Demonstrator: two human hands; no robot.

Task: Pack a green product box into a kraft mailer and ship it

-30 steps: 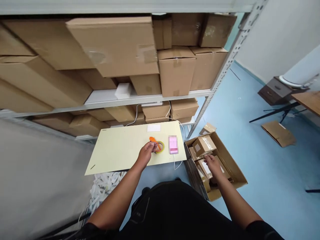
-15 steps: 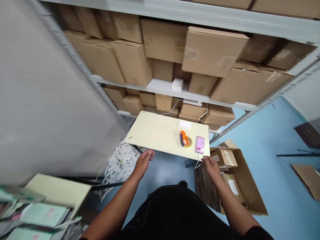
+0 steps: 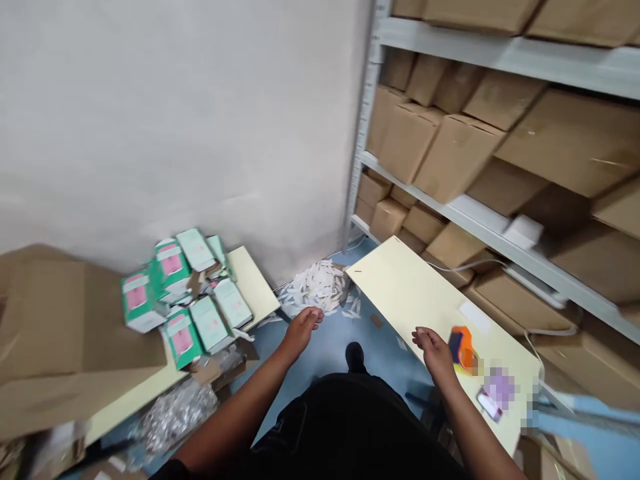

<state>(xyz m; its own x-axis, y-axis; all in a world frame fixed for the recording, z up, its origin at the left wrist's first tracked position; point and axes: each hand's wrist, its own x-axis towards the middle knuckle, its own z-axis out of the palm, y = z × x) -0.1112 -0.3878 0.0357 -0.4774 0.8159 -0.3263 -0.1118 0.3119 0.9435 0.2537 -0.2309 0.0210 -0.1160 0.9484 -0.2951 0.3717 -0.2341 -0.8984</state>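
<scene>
My left hand (image 3: pixel 303 329) hangs in the air over the gap between the two tables, its fingers curled in and nothing visible in them. Over the near edge of the cream table (image 3: pixel 400 280) on the right is my right hand (image 3: pixel 433 351), also with curled fingers and no object showing. Just right of it lies an orange and dark blue tape dispenser (image 3: pixel 464 349). Farther right on that table a phone (image 3: pixel 490 405) lies partly under a pixelated patch. A white flat piece (image 3: pixel 475 317) lies toward the table's back edge.
Several green and white boxes (image 3: pixel 210 323) sit on the left table (image 3: pixel 253 280), beside a large cardboard carton (image 3: pixel 65 327). Paper strips (image 3: pixel 320 287) are heaped on the floor by the wall. Metal shelving (image 3: pixel 425 193) full of cartons stands right. A clear plastic bag (image 3: pixel 177 413) is below the left table.
My view has turned left, bringing the left table and its green boxes into full sight. The cream table now appears lower and farther right. My right hand is nearer the tape dispenser.
</scene>
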